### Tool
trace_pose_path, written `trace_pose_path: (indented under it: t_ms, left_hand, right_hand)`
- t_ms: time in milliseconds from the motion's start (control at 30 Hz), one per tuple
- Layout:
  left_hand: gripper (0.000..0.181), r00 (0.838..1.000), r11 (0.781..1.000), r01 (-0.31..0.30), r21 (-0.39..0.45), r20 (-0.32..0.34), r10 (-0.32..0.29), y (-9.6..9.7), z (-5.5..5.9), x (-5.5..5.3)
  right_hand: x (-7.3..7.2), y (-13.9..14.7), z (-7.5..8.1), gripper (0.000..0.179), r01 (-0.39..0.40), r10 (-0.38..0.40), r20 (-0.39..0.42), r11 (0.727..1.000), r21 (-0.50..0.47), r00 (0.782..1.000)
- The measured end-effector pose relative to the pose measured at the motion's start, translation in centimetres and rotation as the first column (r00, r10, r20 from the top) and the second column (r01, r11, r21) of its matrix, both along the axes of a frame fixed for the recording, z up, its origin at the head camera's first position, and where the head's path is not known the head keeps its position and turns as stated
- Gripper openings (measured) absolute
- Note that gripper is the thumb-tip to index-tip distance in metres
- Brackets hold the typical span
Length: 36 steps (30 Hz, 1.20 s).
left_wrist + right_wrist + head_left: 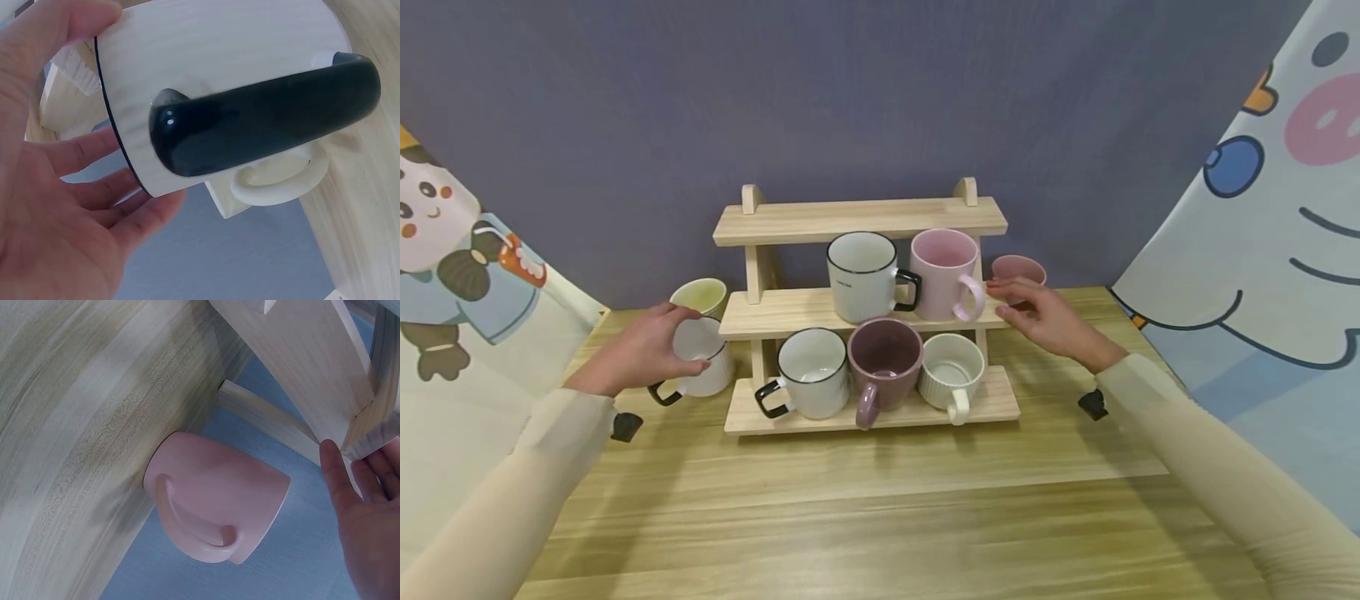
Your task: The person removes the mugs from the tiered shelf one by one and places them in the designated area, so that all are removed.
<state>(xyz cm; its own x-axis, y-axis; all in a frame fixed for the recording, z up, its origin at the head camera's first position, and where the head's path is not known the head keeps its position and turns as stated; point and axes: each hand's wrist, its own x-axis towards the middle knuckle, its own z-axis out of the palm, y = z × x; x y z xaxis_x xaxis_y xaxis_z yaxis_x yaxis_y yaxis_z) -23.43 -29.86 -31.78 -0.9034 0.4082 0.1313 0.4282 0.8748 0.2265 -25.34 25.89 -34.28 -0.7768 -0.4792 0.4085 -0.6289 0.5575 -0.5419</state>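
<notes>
My left hand grips a white mug with a black rim and black handle, left of a three-tier wooden rack. In the left wrist view, thumb and fingers span the mug's rim, with the black handle turned to the camera. My right hand is at the right end of the middle shelf, fingers extended, fingertips right at the wood. Beside them on that shelf stands a light pink mug. A darker pink mug stands on the table below, partly hidden by the right hand in the head view.
Another white mug with a black handle stands on the middle shelf. The bottom shelf bears a white black-rimmed mug, a purple mug and a cream mug. A yellow-green cup stands behind the left hand.
</notes>
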Motion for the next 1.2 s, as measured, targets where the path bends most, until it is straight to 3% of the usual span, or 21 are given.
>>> trace_pose_path:
  t_ms: [200, 333, 1033, 1200]
  left_hand:
    - [0.07, 1.0, 1.0, 0.018, 0.007, 0.017, -0.018, 0.0, -0.4, -0.2]
    - [0.066, 0.999, 0.999, 0.037, 0.009, 0.003, -0.037, -0.1, -0.7, -0.3]
    - [0.059, 0.994, 0.995, 0.104, -0.004, 0.017, -0.104, -1.1, -0.8, -0.5]
    - [0.061, 0.993, 0.993, 0.115, 0.024, 0.017, -0.115, -1.0, -0.5, -0.4]
  right_hand:
    - [1.8, -1.3, 2.1, 0.029, -0.012, 0.012, -0.001, 1.0, -0.002, 1.0]
    - [2.3, -1.6, 2.6, 0.029, -0.004, 0.004, 0.01, 1.0, 0.001, 1.0]
    - [2.2, -1.5, 2.5, 0.029, -0.012, 0.012, 0.0, 1.0, 0.004, 1.0]
    - [2.2, -1.5, 2.6, 0.029, -0.01, 0.01, 0.002, 1.0, -0.001, 1.0]
